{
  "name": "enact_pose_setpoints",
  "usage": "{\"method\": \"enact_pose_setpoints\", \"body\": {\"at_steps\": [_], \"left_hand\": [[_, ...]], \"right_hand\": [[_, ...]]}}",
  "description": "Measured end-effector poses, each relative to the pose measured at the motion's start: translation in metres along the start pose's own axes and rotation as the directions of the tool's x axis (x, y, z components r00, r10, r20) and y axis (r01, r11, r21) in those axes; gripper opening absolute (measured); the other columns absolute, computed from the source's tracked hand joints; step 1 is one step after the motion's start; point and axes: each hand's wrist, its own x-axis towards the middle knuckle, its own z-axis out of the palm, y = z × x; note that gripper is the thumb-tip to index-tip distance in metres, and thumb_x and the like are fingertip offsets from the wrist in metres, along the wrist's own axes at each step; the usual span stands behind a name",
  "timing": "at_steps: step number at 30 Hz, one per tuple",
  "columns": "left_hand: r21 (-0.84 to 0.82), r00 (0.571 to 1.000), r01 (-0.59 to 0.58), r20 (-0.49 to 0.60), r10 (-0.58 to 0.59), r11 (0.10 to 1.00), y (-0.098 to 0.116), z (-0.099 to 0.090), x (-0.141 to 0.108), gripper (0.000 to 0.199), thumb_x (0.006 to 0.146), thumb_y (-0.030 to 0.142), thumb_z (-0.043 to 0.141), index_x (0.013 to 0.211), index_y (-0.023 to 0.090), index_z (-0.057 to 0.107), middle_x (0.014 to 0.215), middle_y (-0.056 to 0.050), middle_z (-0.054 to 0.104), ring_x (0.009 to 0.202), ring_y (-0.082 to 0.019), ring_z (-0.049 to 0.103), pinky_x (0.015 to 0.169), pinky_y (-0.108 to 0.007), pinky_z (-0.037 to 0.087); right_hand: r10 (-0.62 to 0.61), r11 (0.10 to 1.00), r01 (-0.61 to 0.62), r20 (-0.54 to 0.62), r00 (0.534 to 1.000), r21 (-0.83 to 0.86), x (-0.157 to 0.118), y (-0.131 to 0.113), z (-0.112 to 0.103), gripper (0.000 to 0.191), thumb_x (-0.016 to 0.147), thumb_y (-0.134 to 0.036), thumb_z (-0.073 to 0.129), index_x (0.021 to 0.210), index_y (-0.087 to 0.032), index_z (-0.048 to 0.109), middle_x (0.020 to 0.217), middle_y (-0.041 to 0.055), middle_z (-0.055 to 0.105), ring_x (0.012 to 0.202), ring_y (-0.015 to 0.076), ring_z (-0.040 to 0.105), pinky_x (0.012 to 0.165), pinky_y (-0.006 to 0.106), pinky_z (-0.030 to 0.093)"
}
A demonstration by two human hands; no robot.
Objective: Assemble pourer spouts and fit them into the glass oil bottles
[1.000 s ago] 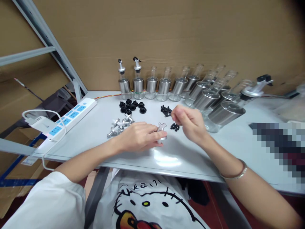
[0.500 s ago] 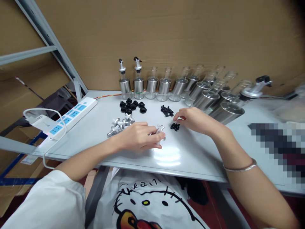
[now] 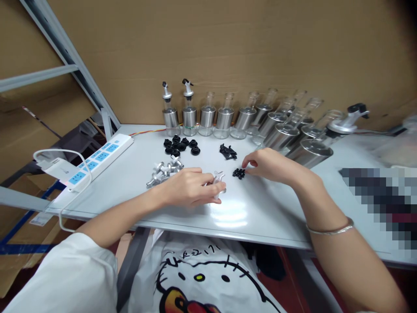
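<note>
The table's (image 3: pixel 260 217) front edge runs near the left hand (image 3: pixel 190 187); open tabletop stretches from there to the right forearm (image 3: pixel 314 202), and bottles (image 3: pixel 207 116) line the back. The spout (image 3: pixel 219 176) is between the hands, gripped in the closed left fingers, its forked end pointing up and away from the person, long axis leaning slightly right. The right hand (image 3: pixel 269 165) is at the right border of the beads (image 3: pixel 239 174), fingertips drawn close together; whether they pinch one, I cannot tell. A second ago it was loosely curled beside the levers (image 3: pixel 228 151); the left has hardly moved
</note>
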Motion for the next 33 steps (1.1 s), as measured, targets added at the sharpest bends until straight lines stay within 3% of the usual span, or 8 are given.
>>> {"method": "enact_pose_setpoints", "body": {"at_steps": [11, 16, 20, 23, 28, 33], "left_hand": [[0.006, 1.0, -0.005, 0.011, 0.005, 1.0, 0.0, 0.0, -0.001, 0.023, 0.101, 0.033, 0.039, 0.108, 0.014, 0.05, 0.065, 0.002, 0.057, 0.05, -0.011, 0.042, 0.051, -0.025, 0.035], [0.007, 1.0, 0.003, 0.006, -0.003, 1.0, 0.0, 0.0, -0.001, 0.022, 0.101, 0.032, 0.04, 0.11, 0.015, 0.049, 0.067, 0.002, 0.059, 0.05, -0.011, 0.044, 0.051, -0.024, 0.036], [0.025, 1.0, -0.004, -0.003, 0.004, 1.0, 0.0, 0.002, -0.001, 0.022, 0.102, 0.032, 0.038, 0.111, 0.015, 0.048, 0.066, 0.002, 0.058, 0.05, -0.011, 0.043, 0.051, -0.024, 0.036], [0.024, 1.0, -0.003, -0.003, 0.003, 1.0, 0.001, 0.003, -0.002, 0.021, 0.101, 0.032, 0.039, 0.111, 0.015, 0.047, 0.067, 0.002, 0.059, 0.05, -0.01, 0.044, 0.051, -0.023, 0.037], [0.009, 1.0, -0.005, -0.005, 0.005, 1.0, 0.001, 0.003, -0.002, 0.022, 0.101, 0.032, 0.04, 0.112, 0.015, 0.047, 0.067, 0.002, 0.059, 0.05, -0.01, 0.045, 0.052, -0.023, 0.037], [-0.01, 1.0, -0.008, -0.008, 0.008, 1.0, 0.001, 0.003, -0.002, 0.022, 0.1, 0.032, 0.041, 0.112, 0.014, 0.048, 0.07, 0.001, 0.062, 0.051, -0.01, 0.047, 0.051, -0.023, 0.037]], "right_hand": [[0.001, 0.999, 0.001, -0.057, 0.998, 0.039, -0.002, -0.004, -0.004, 0.013, 0.071, -0.012, 0.06, 0.07, -0.021, 0.07, 0.062, -0.0001, 0.061, 0.053, 0.0136, 0.052, 0.053, 0.026, 0.037], [-0.07, 0.965, 0.098, -0.119, 0.99, 0.242, -0.008, -0.014, -0.012, 0.006, 0.071, -0.015, 0.058, 0.07, -0.019, 0.06, 0.066, 0.001, 0.066, 0.062, 0.0159, 0.06, 0.06, 0.027, 0.045], [-0.223, 0.787, 0.228, -0.081, 0.972, 0.573, -0.014, -0.03, -0.017, 0.005, 0.074, -0.022, 0.062, 0.072, -0.019, 0.058, 0.077, 0.0036, 0.072, 0.074, 0.0178, 0.067, 0.07, 0.03, 0.052], [-0.252, 0.628, 0.261, -0.125, 0.96, 0.733, -0.016, -0.037, -0.018, 0.012, 0.075, -0.029, 0.067, 0.076, -0.018, 0.062, 0.075, 0.0031, 0.071, 0.07, 0.0157, 0.066, 0.067, 0.029, 0.052], [-0.233, 0.481, 0.296, -0.205, 0.951, 0.825, -0.013, -0.041, -0.015, 0.019, 0.074, -0.036, 0.074, 0.079, -0.018, 0.071, 0.079, 0.0051, 0.071, 0.066, 0.0134, 0.061, 0.054, 0.025, 0.049], [-0.153, 0.357, 0.275, -0.235, 0.96, 0.893, -0.011, -0.046, -0.01, 0.022, 0.062, -0.033, 0.084, 0.073, -0.018, 0.071, 0.075, 0.0032, 0.07, 0.067, 0.014, 0.064, 0.057, 0.026, 0.052]]}}
